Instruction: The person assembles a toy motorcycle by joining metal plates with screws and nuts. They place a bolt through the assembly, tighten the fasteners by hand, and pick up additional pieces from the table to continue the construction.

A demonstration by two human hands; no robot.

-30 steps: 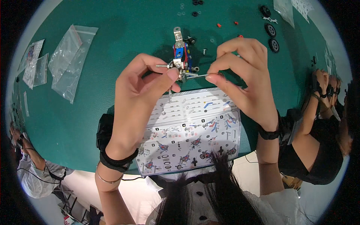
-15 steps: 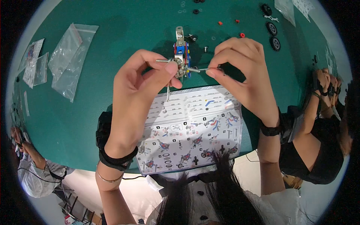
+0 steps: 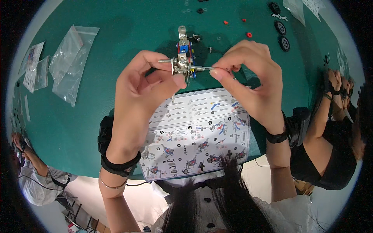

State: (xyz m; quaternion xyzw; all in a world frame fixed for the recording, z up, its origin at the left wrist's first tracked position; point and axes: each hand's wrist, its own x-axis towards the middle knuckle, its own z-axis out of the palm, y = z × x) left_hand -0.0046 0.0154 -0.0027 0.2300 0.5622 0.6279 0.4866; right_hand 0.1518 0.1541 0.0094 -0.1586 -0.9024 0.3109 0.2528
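Note:
My left hand (image 3: 145, 83) grips the lower part of a small metal construction model (image 3: 182, 58) between thumb and fingers. The model has silver brackets, a blue block and red and yellow bits, and one silver pin juts out to its left. A flat silver piece (image 3: 173, 99) hangs below my left thumb. From the right, my right hand (image 3: 243, 68) pinches a thin metal rod (image 3: 208, 68). Its tip meets a thicker silver shaft on the model's right side; the rod's other end is mostly hidden by my fingers.
Under my hands lies a printed instruction sheet (image 3: 194, 136) on the green table (image 3: 128, 23). Black wheels (image 3: 280, 28), red parts (image 3: 249, 35) and a small screw (image 3: 210, 49) lie beyond. Plastic bags (image 3: 74, 64) rest at left. Other people's hands (image 3: 337, 81) show at the right edge.
The fingers of my left hand have slid lower on the model, baring more of its silver brackets. My right hand has shifted slightly left with the rod.

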